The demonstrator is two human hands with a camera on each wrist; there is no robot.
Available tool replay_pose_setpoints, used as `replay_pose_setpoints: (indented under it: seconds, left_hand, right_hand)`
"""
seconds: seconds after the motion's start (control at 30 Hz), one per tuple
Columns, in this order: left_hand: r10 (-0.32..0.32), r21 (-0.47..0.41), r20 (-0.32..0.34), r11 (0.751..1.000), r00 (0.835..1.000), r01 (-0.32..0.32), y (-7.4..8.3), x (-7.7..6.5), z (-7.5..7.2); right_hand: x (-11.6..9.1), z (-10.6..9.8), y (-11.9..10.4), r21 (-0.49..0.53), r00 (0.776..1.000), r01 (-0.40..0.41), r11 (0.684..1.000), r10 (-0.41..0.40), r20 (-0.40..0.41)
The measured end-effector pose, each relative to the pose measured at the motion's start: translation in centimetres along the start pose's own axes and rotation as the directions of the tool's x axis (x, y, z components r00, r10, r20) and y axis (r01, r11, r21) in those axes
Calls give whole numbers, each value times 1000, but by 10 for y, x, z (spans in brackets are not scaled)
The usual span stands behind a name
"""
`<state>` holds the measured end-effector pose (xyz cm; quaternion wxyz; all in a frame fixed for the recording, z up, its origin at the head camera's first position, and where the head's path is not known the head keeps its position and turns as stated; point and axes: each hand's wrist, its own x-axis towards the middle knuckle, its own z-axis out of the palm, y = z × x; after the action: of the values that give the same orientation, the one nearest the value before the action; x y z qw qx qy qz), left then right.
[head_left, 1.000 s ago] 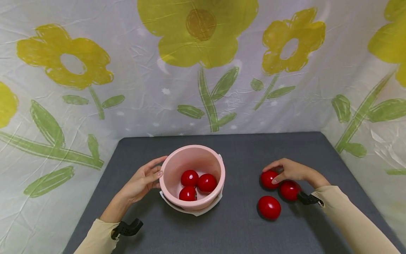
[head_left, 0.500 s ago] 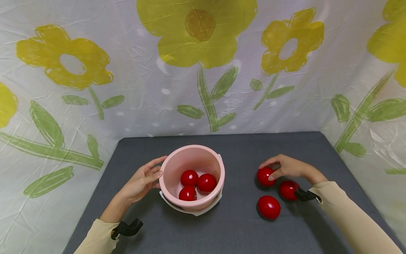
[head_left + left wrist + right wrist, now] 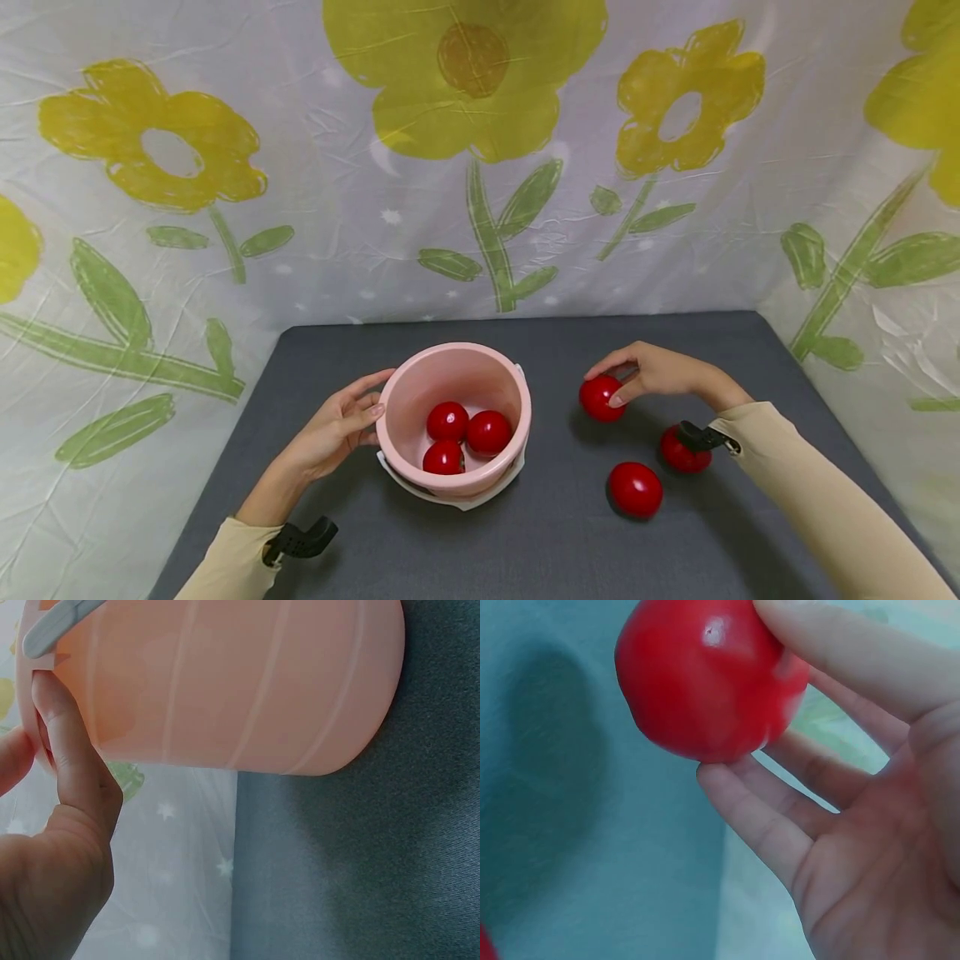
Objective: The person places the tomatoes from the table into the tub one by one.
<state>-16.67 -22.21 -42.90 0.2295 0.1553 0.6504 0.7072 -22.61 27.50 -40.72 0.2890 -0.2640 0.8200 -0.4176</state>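
My right hand point(image 3: 660, 368) holds a glossy red tomato point(image 3: 601, 398) between thumb and fingertips, above the table, with its shadow below. The right wrist view shows the thumb on one side of that tomato point(image 3: 705, 682) and the fingers on the other. At the left my left hand point(image 3: 333, 429) pinches the rim of a pink bucket point(image 3: 455, 356), its thumb at the rim and a finger tucked beneath it in the left wrist view. Inside the bucket lie a tomato point(image 3: 447, 421) at the back, another tomato point(image 3: 490, 432) and a front tomato point(image 3: 444, 457).
Two more tomatoes lie on the dark grey table point(image 3: 555, 550): one tomato point(image 3: 635, 490) towards the front, and one tomato point(image 3: 678, 454) partly behind the right wrist's black strap point(image 3: 705, 437). The bucket's white handle point(image 3: 465, 503) hangs down in front. A flowered curtain point(image 3: 337, 250) surrounds the table.
My right hand has lifted its tomato off the table and carried it left, away from the other two there. The left hand and the bucket have stayed in place.
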Motion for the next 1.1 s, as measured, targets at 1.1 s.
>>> replay_pose_setpoints:
  seconds: [1.1]
  left_hand:
    - [-8,12,-10,1000,1000,8,-1,0,0]
  right_hand:
    - [73,-9,-148,-69,970,169,983,-153,190]
